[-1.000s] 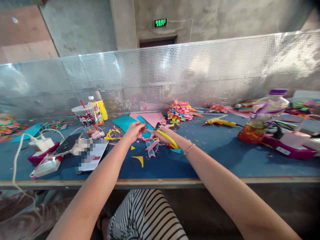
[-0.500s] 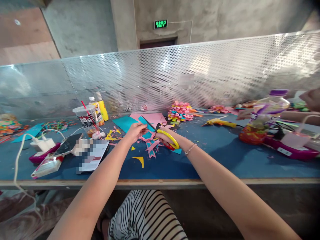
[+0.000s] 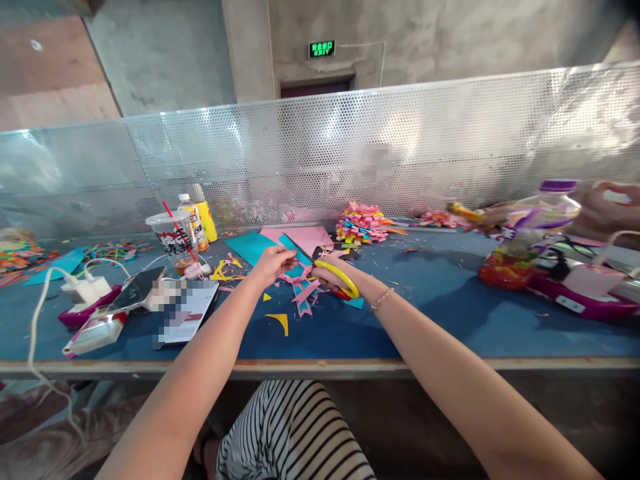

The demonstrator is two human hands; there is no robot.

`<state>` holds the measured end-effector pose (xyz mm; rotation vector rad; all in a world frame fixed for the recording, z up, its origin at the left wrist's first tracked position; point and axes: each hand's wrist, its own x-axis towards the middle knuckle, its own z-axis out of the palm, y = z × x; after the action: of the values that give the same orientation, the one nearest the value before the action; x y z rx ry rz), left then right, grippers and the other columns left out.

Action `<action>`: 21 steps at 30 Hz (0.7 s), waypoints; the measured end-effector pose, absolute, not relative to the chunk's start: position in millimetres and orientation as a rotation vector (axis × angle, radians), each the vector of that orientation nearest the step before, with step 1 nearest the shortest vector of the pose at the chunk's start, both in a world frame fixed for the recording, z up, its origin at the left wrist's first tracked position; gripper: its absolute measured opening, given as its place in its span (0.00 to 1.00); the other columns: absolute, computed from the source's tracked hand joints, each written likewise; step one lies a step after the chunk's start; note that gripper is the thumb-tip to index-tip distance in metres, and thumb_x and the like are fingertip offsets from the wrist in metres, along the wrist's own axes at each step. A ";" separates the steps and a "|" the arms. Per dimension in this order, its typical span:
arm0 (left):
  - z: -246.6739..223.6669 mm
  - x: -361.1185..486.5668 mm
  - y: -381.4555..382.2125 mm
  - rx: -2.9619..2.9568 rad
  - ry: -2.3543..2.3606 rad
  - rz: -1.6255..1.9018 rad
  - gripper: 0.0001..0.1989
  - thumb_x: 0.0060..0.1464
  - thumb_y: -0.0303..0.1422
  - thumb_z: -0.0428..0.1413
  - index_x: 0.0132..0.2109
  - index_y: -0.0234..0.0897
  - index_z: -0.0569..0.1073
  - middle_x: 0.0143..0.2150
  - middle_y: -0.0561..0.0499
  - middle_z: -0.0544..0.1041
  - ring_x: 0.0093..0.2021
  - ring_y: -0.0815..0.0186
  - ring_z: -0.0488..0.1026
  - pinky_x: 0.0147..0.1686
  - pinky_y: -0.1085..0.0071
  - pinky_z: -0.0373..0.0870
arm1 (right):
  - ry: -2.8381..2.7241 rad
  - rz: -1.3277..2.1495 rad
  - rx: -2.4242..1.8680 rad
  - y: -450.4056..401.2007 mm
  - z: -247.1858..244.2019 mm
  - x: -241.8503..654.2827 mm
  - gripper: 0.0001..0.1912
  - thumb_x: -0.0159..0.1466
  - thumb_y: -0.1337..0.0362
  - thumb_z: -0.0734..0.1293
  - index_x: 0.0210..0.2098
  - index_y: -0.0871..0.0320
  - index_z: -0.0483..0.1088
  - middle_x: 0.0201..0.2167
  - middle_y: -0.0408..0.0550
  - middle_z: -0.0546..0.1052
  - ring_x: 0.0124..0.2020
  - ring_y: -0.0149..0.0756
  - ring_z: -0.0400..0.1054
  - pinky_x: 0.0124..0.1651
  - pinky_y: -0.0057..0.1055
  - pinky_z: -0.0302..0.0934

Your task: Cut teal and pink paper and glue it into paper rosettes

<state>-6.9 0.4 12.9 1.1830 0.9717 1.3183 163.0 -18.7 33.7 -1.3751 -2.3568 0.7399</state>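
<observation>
My left hand (image 3: 273,263) pinches a small blue paper piece (image 3: 293,247) above the middle of the table. Closed round the handles of yellow-and-red scissors (image 3: 350,280) is my right hand (image 3: 327,273). The blades point up and left, along the blue piece. Below my hands lie pink and blue cut strips (image 3: 306,298). Behind them are a blue sheet (image 3: 247,248) and a pink sheet (image 3: 315,235). Yellow scraps (image 3: 280,323) lie nearer the front edge.
A pile of folded paper strips (image 3: 363,223) stands behind my right hand. On the left are a cup (image 3: 173,233), a phone (image 3: 137,289) and a power strip (image 3: 85,310). A bottle (image 3: 525,233) stands right; beyond it another person's hand (image 3: 493,219) holds a yellow glue gun (image 3: 465,212).
The other person's hand has lifted the yellow glue gun off the table and moved it back and right. The blue piece and scissor blades have shifted slightly.
</observation>
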 end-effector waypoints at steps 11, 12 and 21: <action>13.1 -6.5 -1.8 1.181 0.969 1.282 0.08 0.41 0.28 0.59 0.24 0.32 0.66 0.20 0.50 0.72 0.20 0.72 0.69 0.23 0.76 0.66 | -2.223 0.822 -1.569 -23.4 35.1 155.8 0.11 0.57 0.72 0.54 0.19 0.59 0.56 0.10 0.40 0.58 0.10 0.25 0.52 0.15 0.23 0.47; 12.9 -6.7 -1.5 1.176 0.961 1.284 0.08 0.42 0.29 0.59 0.24 0.32 0.66 0.20 0.50 0.72 0.20 0.71 0.70 0.23 0.76 0.66 | -2.224 0.817 -1.576 -23.6 34.9 155.6 0.11 0.57 0.72 0.54 0.19 0.60 0.56 0.10 0.40 0.58 0.10 0.24 0.52 0.16 0.23 0.47; 9.3 -10.3 8.6 1.107 0.967 1.394 0.09 0.44 0.30 0.56 0.23 0.33 0.64 0.18 0.51 0.71 0.19 0.70 0.69 0.21 0.75 0.65 | -2.267 0.757 -1.527 -34.3 43.7 154.2 0.10 0.56 0.73 0.54 0.19 0.61 0.58 0.12 0.41 0.60 0.12 0.24 0.53 0.17 0.22 0.48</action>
<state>-10.3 8.6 9.3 1.1073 0.9673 1.3940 154.2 -34.3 43.7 -1.5270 -2.2667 0.7566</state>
